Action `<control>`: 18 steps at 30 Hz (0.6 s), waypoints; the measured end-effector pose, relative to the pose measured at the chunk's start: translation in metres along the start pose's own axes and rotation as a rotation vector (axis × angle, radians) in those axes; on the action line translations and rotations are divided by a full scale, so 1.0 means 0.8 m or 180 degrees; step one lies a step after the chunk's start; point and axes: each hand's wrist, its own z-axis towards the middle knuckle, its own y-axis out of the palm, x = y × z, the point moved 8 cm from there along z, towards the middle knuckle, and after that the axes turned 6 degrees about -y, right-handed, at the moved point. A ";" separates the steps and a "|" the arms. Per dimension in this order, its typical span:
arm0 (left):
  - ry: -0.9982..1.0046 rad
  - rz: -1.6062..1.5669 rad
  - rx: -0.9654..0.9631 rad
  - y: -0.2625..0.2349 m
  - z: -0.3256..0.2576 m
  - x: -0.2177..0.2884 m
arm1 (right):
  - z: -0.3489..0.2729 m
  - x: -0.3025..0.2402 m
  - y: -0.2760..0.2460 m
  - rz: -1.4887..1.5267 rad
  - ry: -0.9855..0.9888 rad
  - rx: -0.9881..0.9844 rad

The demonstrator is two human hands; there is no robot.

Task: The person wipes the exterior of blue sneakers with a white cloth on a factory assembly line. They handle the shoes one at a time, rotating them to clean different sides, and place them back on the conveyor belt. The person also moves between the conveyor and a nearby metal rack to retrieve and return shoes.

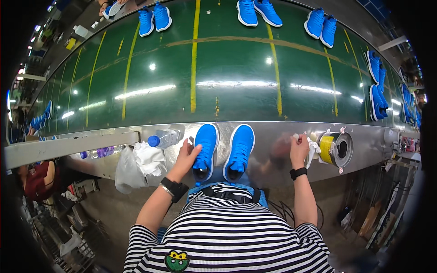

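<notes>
Two bright blue sneakers with white soles stand side by side on the steel ledge in front of me, toes pointing away. My left hand (187,154) rests on the side of the left sneaker (205,150), fingers curled against it. The right sneaker (239,149) stands free beside it. Off to the right, my right hand (299,148) is closed on a white cloth (313,149) held over the ledge, next to a yellow tape roll (326,148).
A green conveyor belt (227,77) with yellow lines runs behind the ledge, carrying several pairs of blue sneakers (257,12) along its far and right edges. A plastic water bottle (163,138), white rags (148,159) and a metal canister (341,149) sit on the ledge.
</notes>
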 end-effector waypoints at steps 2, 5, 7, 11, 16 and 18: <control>0.0398 0.0837 0.0405 0.004 0.007 0.035 | -0.008 -0.045 -0.008 0.0852 -0.0216 0.0124; 0.0305 0.1201 -0.0144 0.033 0.034 0.042 | -0.015 -0.074 0.005 0.2312 0.0058 -0.0128; 0.0498 0.1212 -0.0292 0.043 0.046 0.034 | -0.029 -0.094 0.022 0.2626 0.0348 -0.0507; 0.0630 0.0990 -0.0498 0.047 0.041 0.048 | -0.063 -0.143 0.047 0.2667 0.0579 -0.1279; 0.0399 0.0549 -0.1600 0.024 -0.051 0.134 | -0.105 -0.235 0.036 0.2542 0.0125 -0.1855; 0.0307 0.0553 -0.1855 0.024 -0.084 0.127 | -0.125 -0.258 0.034 0.2483 -0.0025 -0.2131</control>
